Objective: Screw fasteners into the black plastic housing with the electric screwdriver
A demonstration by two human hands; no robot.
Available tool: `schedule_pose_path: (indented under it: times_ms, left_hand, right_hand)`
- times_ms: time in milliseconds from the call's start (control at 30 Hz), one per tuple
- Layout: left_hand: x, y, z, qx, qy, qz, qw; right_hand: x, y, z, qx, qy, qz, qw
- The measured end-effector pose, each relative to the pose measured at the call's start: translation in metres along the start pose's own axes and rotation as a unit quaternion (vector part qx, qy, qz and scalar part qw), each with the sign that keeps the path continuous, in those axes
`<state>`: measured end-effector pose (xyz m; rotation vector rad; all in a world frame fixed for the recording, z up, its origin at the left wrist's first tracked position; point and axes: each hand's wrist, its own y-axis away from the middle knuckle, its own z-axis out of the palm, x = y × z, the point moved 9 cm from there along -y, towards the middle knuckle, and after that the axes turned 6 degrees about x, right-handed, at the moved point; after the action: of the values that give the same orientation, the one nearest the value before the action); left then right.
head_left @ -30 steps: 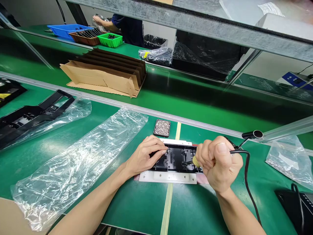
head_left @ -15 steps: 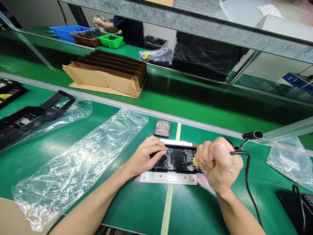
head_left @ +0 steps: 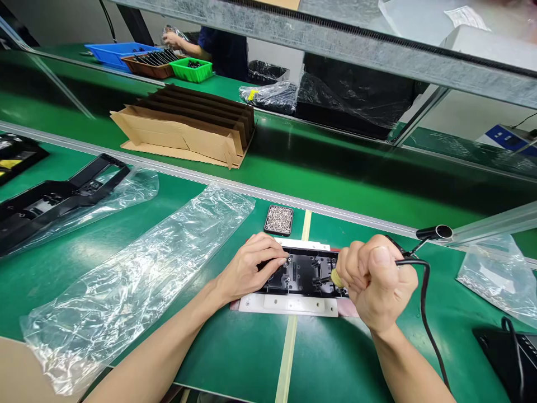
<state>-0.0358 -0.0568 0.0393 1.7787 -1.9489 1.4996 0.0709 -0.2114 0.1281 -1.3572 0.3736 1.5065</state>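
A black plastic part (head_left: 300,274) lies in a white holder (head_left: 289,304) on the green bench. My left hand (head_left: 247,267) presses on the part's left end, fingertips beside a screw. My right hand (head_left: 375,281) is closed in a fist round a corded electric screwdriver (head_left: 335,277); its tip sits on the part's right side. The black cable (head_left: 425,302) loops off behind my wrist.
A small tray of screws (head_left: 278,219) sits just behind the holder. A long clear plastic bag (head_left: 130,280) lies to the left, a black frame in plastic (head_left: 59,196) further left. Folded cardboard (head_left: 184,131) is behind the rail; a person (head_left: 218,45) works at the far bins.
My hands and the screwdriver stay in place. The far person's hands shift slightly near the bins.
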Motion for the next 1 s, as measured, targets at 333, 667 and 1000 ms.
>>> schedule_pose_path:
  times_ms: [333, 667, 1000]
  left_hand:
    - [0.0003, -0.0005, -0.0003, 0.001, 0.004, -0.005, 1.0]
    - [-0.0004, 0.0, 0.0003, -0.002, 0.007, -0.008, 1.0]
    - [-0.0001, -0.0001, 0.0001, 0.002, 0.004, -0.005, 1.0]
  right_hand:
    - [0.0001, 0.0006, -0.0011, 0.002, -0.003, 0.0, 1.0]
    - [0.0013, 0.0013, -0.0001, -0.002, -0.01, -0.001, 1.0]
    - [0.0009, 0.0005, -0.0003, -0.005, -0.004, -0.003, 1.0]
